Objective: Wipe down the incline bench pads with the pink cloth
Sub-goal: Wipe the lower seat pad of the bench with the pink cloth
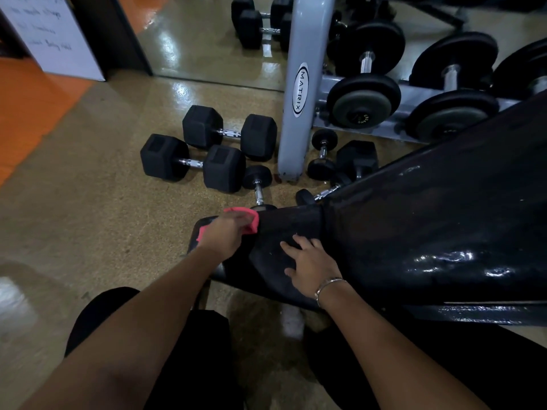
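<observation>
One crumpled, bright pink cloth (251,224), gripped by the left hand (225,233), sits at the black seat pad's (285,229) far-left edge. The right hand (312,263) lies flat there, fingers spread. One glossy back pad (444,220) rises right; two large hex dumbbells (192,162) lie beyond.

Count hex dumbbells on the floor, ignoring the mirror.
3: a rear hex dumbbell and a front one left of the grey rack post; a third right of it, partly behind the bench pad. Others may be hidden.
</observation>
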Motion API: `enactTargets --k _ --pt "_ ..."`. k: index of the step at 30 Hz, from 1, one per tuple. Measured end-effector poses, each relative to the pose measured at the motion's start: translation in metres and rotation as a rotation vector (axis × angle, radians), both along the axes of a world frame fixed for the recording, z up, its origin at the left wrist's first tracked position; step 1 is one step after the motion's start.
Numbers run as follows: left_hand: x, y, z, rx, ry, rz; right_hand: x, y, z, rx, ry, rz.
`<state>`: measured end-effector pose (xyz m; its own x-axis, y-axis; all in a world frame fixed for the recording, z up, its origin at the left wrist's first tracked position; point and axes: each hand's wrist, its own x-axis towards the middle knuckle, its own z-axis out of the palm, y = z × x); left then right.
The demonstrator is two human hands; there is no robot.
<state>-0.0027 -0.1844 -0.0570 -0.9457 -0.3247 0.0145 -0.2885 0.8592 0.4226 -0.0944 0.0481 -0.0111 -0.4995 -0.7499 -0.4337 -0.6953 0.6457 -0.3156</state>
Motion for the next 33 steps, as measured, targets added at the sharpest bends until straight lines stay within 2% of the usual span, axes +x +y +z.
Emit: enactTargets --k 3,6,9,13,14,16,19,21,23,24,27,29,31,33 --pt "-0.017 0.03 0.003 0.022 0.029 0.08 -0.01 -0.002 0.012 0.025 0.007 0.063" --pt "0.014 0.063 -0.006 0.062 0.128 -0.072 -0.023 -0.001 0.028 0.112 0.233 0.178" --pt "0.025 0.044 -0.007 -0.008 0.115 -0.109 -0.037 0.007 0.046 0.25 0.399 0.252" --pt "-0.004 0.058 0.007 -0.049 0.026 0.176 -0.048 0.016 0.07 0.337 0.543 0.273" --pt "-0.003 0.07 0.006 -0.056 0.024 0.174 -0.048 0.016 0.071 0.354 0.55 0.271" --pt "0.016 0.084 -0.002 -0.031 0.062 0.01 -0.048 0.019 0.073 0.398 0.534 0.27" --pt "0.041 0.057 -0.009 -0.096 0.091 -0.168 -0.045 0.025 0.075 0.417 0.516 0.269" --pt "0.028 0.042 -0.004 -0.16 0.01 -0.078 -0.045 0.029 0.081 0.401 0.52 0.257" --pt "0.014 0.054 0.003 -0.154 -0.049 0.095 -0.045 0.031 0.088 0.397 0.551 0.256" --pt "0.014 0.069 0.003 -0.145 -0.045 0.109 -0.044 0.032 0.091 0.405 0.569 0.257" --pt "0.045 0.093 -0.007 -0.108 0.076 -0.121 -0.044 0.038 0.1 0.415 0.624 0.248" --pt "0.056 0.078 -0.002 -0.146 0.061 -0.182 -0.043 0.044 0.106 0.411 0.657 0.244" --pt "0.048 0.069 0.002 -0.213 -0.003 -0.044 -0.044 0.048 0.11 0.405 0.692 0.238" --pt "0.039 0.09 0.008 -0.158 -0.035 0.149 -0.046 0.054 0.113 0.408 0.709 0.218"
